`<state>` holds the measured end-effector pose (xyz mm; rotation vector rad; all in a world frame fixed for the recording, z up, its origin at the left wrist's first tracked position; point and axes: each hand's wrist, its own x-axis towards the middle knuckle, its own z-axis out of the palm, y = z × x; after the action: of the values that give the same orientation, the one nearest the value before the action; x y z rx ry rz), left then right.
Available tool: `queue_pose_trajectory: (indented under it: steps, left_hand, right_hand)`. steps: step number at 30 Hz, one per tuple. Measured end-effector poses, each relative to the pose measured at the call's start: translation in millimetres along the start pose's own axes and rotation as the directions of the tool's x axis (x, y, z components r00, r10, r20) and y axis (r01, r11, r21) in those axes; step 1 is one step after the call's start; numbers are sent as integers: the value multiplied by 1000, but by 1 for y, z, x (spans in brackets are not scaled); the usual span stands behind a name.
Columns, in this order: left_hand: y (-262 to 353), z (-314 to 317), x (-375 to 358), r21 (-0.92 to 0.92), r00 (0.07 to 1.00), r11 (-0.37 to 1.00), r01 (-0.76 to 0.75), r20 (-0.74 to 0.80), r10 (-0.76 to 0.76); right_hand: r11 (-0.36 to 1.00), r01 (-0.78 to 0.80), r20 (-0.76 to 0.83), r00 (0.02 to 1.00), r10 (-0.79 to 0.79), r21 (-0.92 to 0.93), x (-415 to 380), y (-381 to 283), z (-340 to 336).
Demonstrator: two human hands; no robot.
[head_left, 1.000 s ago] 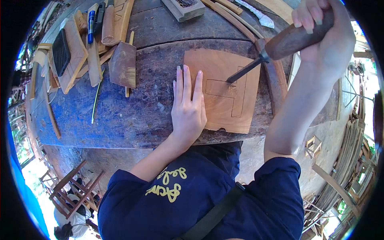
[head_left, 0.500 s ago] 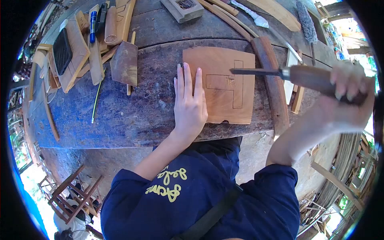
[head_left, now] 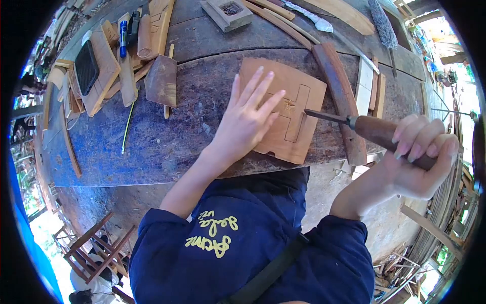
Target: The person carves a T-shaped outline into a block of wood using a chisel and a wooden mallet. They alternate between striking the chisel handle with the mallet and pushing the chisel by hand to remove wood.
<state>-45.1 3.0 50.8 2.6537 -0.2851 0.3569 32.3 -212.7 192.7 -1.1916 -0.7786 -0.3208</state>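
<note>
Wood panel (head_left: 293, 114) is laid flat on the blue-stained workbench (head_left: 152, 147), near its front edge, tilted a bit to the bench line; a T-shaped outline is cut into its face. Left hand (head_left: 246, 117) is pressed flat on the panel's left part, fingers (head_left: 260, 88) spread and stretched over the wood, nothing gripped. Right hand (head_left: 421, 154) is closed tight round the dark wooden handle of a chisel (head_left: 349, 121), held out past the bench edge; the metal blade is pointed left, its tip just at the panel's right edge, contact cannot be told. Long dark batten (head_left: 340, 96) is seen just right of the panel, under the blade. Small wooden box (head_left: 226, 12) is set at the far bench edge, with dark small bits inside, too small to identify. Scrap offcuts (head_left: 116, 61), a blue marker (head_left: 123, 31) and a black sanding block (head_left: 87, 67) are piled at the far left. Brush (head_left: 383, 28) is laid top right
</note>
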Motion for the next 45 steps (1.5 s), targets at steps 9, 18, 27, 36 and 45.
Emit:
queue_pose_trajectory:
  steps: [9,18,27,36,45]
  left_hand:
    - [-2,32,25,-104,994,990,-93,-74,85]
    - [-6,38,36,-98,972,974,-205,-140,190]
    - [-5,37,34,-16,967,976,-216,-139,212]
    - [-8,40,32,40,970,977,-210,-113,214]
    - [-10,36,31,-180,970,962,-205,-171,175]
  right_hand:
    - [997,74,-224,972,-73,-4,-9,4,16]
    - [997,66,-308,948,-78,-51,-16,-4,17]
    - [997,81,-340,938,-72,14,-37,-8,14]
    - [994,102,-357,928,-110,-40,-38,-9,22]
    - [982,185,-312,932,-185,-32,-36,-8,30]
